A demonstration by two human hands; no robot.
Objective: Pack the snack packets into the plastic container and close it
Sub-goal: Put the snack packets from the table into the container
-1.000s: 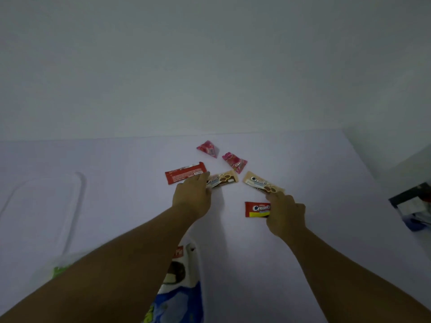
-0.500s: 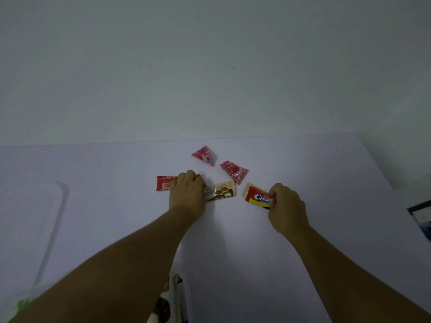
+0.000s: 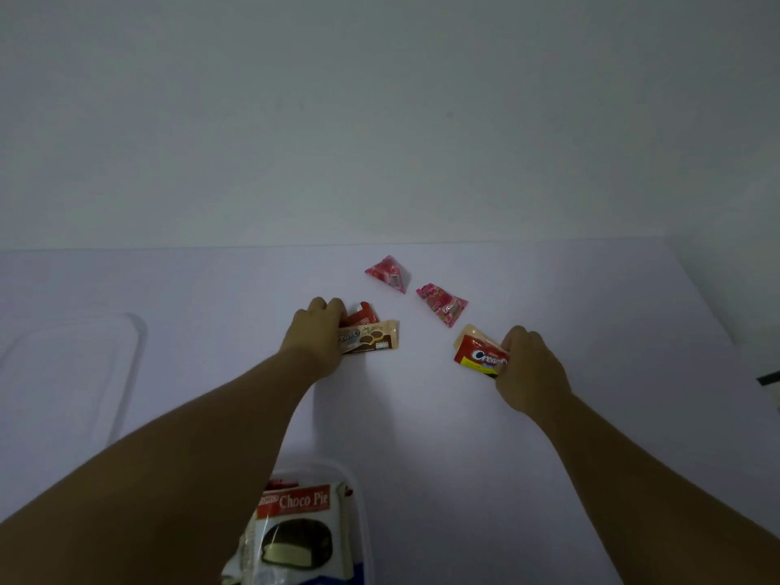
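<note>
My left hand grips a beige cream-biscuit packet together with a red wafer packet behind it, at the middle of the white table. My right hand holds a red cream-biscuit packet stacked on a beige packet. Two pink candy packets lie loose beyond the hands. The clear plastic container sits at the near edge under my left forearm, with a Choco Pie packet inside. Its clear lid lies flat at the left.
The white table ends at a wall along its far edge and drops off on the right. A dark object shows at the right edge of view.
My left hand has gathered the red wafer packet against the beige packet. My right hand picked up the red packet, laid it on the beige one and now holds both.
</note>
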